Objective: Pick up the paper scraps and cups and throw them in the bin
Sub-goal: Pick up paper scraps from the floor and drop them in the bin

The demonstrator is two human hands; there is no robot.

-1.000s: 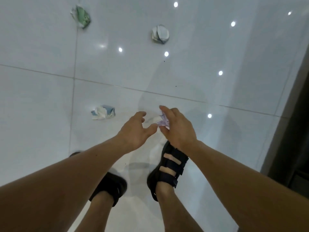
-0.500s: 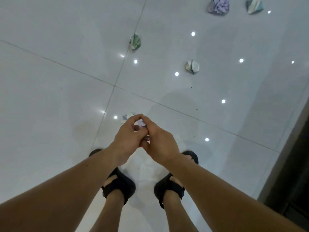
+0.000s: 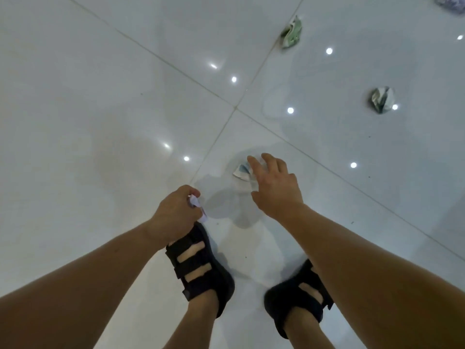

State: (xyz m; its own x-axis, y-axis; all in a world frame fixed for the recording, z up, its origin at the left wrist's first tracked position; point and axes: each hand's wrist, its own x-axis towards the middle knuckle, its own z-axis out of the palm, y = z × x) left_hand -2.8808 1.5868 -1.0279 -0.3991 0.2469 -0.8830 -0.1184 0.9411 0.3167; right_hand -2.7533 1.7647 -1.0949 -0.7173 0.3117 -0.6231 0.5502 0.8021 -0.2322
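Left hand point(image 3: 176, 212) is gripping a white paper scrap point(image 3: 195, 204) in curled fingers. Right hand point(image 3: 275, 188), fingers spread, is hovering over a blue-and-white paper scrap point(image 3: 242, 171) at its ten o'clock on the floor point(image 3: 100, 109).

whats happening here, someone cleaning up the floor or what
A person is collecting paper scraps off a white tiled floor. Their left hand grips one crumpled scrap, while the right hand hangs open just over a blue-and-white scrap, not yet gripping it. A green scrap and a grey scrap lie farther off. No bin is in view.
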